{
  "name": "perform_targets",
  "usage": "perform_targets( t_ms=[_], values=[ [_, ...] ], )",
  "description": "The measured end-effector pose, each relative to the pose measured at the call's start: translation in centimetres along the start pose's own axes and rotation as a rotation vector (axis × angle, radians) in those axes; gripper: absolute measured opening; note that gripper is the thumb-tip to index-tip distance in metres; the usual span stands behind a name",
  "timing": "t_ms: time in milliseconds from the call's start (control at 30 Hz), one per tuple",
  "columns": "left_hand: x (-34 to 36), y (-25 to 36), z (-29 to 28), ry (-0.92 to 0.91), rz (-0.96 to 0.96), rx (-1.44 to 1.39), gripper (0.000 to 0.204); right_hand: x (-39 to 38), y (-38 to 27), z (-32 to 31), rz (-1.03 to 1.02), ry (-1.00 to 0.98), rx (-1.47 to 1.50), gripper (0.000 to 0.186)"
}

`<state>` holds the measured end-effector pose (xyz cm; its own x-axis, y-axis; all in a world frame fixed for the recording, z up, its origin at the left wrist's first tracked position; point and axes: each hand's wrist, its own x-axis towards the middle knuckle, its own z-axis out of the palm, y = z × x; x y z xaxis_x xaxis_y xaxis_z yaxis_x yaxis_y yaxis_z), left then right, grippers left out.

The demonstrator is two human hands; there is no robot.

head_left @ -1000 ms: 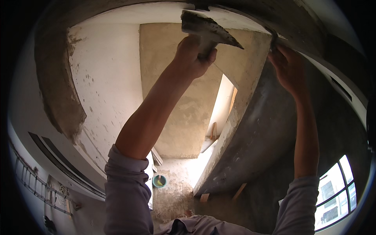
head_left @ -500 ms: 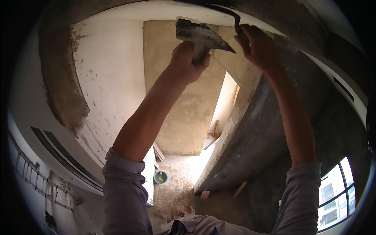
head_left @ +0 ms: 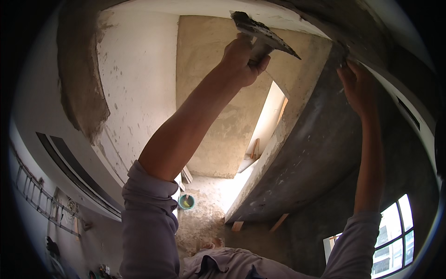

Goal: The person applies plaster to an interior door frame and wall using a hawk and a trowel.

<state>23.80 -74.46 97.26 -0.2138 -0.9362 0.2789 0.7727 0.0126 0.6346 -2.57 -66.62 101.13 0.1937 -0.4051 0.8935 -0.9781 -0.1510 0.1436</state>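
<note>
High in front of me, my left hand (head_left: 241, 58) is closed round the handle of a plasterer's hawk (head_left: 269, 38). The hawk's flat plate is seen nearly edge-on and tilted, with dark wet mortar along its top. Off to the right, my right hand (head_left: 360, 88) is raised against the dark grey wall, close under the beam overhead. Its fingers are closed on a trowel (head_left: 344, 55); only a dark bit of the handle end shows, and the blade blends into the dark surface.
Below on the dusty floor (head_left: 204, 223) stands a teal bucket (head_left: 186, 202). A rough-edged dark grey wall (head_left: 297, 153) runs down the right side. A ladder (head_left: 39, 200) is at lower left, a barred window (head_left: 395, 232) at lower right, a bare plaster wall (head_left: 209, 111) ahead.
My right hand has moved right with the trowel, away from the hawk to the dark wall. My left hand and the hawk have shifted slightly right, and the hawk has tilted more edge-on.
</note>
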Motion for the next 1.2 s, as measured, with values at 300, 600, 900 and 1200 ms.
perform_targets(
  t_ms=[300, 600, 900, 1200],
  values=[
    [0.9, -0.7, -2.8, 0.048, 0.033, -0.046, 0.021, 1.8, -8.7, 2.7, -0.140, -0.039, 0.023, 0.029],
    [1.1, -1.5, -3.4, 0.066, 0.029, -0.017, 0.021, 2.2, 0.2, 1.4, -0.016, 0.024, -0.123, 0.039],
    [1.7, -3.3, -3.6, -0.002, -0.070, -0.005, 0.019, -2.4, 0.1, -1.8, 0.001, -0.092, -0.213, 0.037],
    [1.7, -4.2, -4.4, -0.048, -0.115, -0.029, 0.019, 3.9, -2.1, 1.3, -0.158, 0.053, -0.107, 0.030]
  ],
)
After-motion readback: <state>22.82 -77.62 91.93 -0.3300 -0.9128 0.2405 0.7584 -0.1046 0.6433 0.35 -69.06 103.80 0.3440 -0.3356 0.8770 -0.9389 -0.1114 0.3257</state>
